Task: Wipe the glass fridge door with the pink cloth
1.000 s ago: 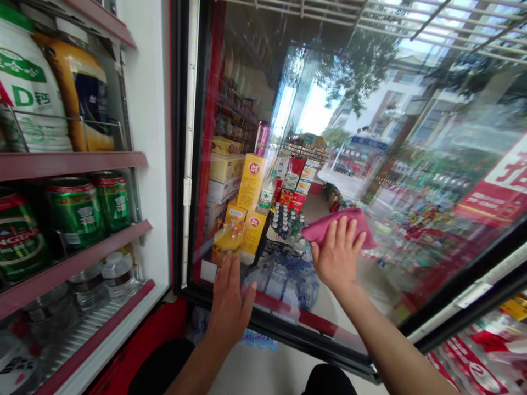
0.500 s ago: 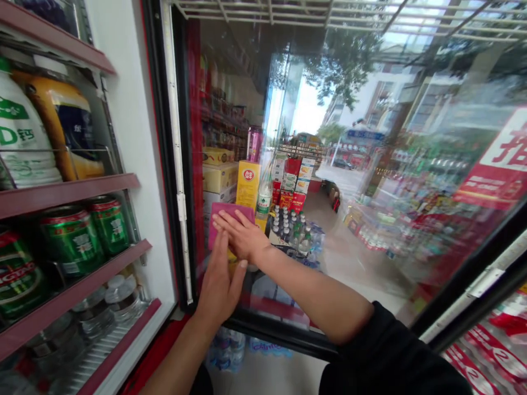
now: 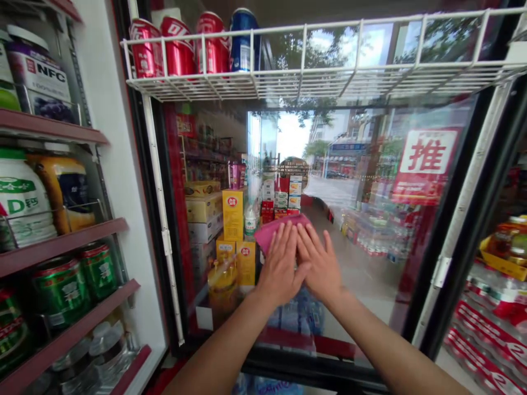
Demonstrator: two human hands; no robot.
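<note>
My left hand (image 3: 282, 266) and my right hand (image 3: 320, 267) lie flat side by side on the inside of the open glass fridge door (image 3: 370, 263). All fingers are stretched out and point up. Both sets of fingertips press a pink cloth (image 3: 267, 233) against the glass; only its upper left part shows above my left fingers. Through the glass I see stacked yellow boxes (image 3: 233, 213) and a street.
A white wire rack (image 3: 288, 82) with red and blue cans (image 3: 177, 38) hangs on the door above my hands. On the left, fridge shelves (image 3: 61, 241) hold green cans (image 3: 61, 291), large bottles and clear bottles. Another cooler with red packs (image 3: 486, 323) stands at the right.
My right hand slid the pink cloth from the door's middle to its hinge side, then back to the middle. My left hand rose off the lower glass onto the cloth. The view tilted up.
</note>
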